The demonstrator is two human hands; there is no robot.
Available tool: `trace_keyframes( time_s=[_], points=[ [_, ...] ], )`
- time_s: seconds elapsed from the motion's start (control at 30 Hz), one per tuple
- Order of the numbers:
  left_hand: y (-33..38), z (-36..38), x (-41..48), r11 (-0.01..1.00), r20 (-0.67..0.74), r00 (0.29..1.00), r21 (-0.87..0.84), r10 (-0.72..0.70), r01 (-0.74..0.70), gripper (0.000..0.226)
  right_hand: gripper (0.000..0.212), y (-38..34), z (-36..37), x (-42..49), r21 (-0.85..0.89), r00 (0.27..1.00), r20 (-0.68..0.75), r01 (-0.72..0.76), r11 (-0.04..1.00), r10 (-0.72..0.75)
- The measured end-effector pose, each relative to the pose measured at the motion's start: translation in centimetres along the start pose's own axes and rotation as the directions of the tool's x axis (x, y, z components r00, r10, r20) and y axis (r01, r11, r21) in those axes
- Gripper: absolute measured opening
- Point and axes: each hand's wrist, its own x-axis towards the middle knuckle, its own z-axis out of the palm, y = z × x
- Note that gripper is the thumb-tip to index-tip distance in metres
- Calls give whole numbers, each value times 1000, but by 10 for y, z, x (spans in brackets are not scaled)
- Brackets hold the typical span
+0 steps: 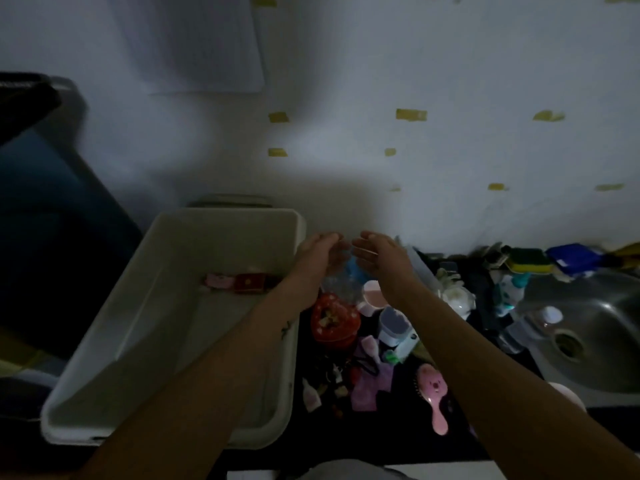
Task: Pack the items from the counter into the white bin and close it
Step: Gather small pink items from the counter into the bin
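The white bin (221, 237) stands open at the left of the dark counter, with a pink item (218, 280) and a small red box (249, 283) on its floor. My left hand (317, 252) and right hand (379, 252) reach past the bin's far right corner, palms facing each other. A clear plastic bottle with a blue label (346, 277) sits between and below them. The right fingers are stretched out. The left fingers curl, and the dim light hides whether they touch the bottle. Nearer me lie a red heart-shaped tin (334, 320), a pink cup (374, 296) and a pink hairbrush (433, 389).
A purple cloth (367, 386), a white-and-grey container (393, 323) and small bits crowd the counter right of the bin. A steel sink (595, 306) at the right holds a clear bottle (533, 323). A sponge (530, 259) sits behind it. The wall is close behind.
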Motion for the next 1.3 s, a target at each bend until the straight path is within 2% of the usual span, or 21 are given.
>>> trace_keyframes(
  time_s=[0.17,0.3,0.47,0.7,0.83,0.93,1.1,1.3],
  points=[
    [-35,35,-4,999,3,999,25,-46,46,13,27,24,-49,2,-5,998,-28,-63,998,63],
    [-71,49,-11,994,-21,994,-4,-106,106,14,18,48,-77,-5,-5,994,-32,-106,994,106],
    [-116,44,-21,981,-81,978,29,-190,192,15,15,83,-100,-14,-26,986,-26,-167,986,166],
    [-171,29,-42,961,-198,940,-51,-277,272,16,25,138,-123,-19,-105,948,-8,-317,943,318],
    [-198,20,-53,940,-250,906,-72,-341,334,21,24,158,-130,-26,-166,930,21,-358,919,366],
    [-211,13,-60,926,-288,881,-84,-376,367,22,12,171,-133,-34,-226,929,41,-351,909,369],
    [-220,4,-69,929,-339,865,-95,-369,358,22,17,187,-141,-42,-417,951,59,-252,873,303],
    [-234,11,-78,923,-305,871,-113,-385,368,18,30,200,-156,-53,-591,957,83,-177,787,278]
  ],
)
